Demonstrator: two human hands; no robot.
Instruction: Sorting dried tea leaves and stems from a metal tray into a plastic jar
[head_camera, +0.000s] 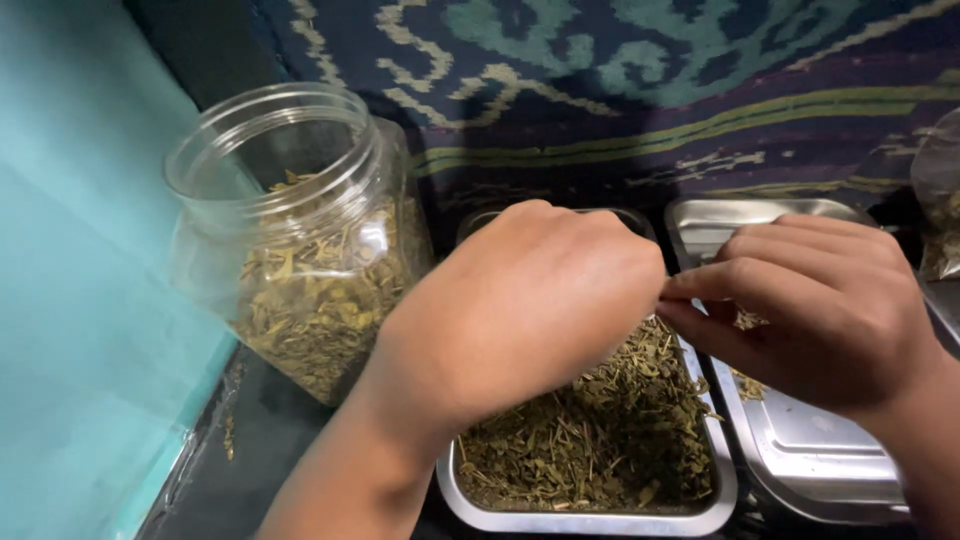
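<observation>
We had our left hand curled loosely over the steel tray packed with dry, flaky green-brown herbs, fingers bunched together, though we couldn't tell if anything was pinched in them. Our right hand had its fingertips pressed together, touching the left hand, above the second shiny tray, which only held a few scraps. At the left edge of the dark surface stood a clear, ribbed plastic jar, lid off, half full of the same stuff.
</observation>
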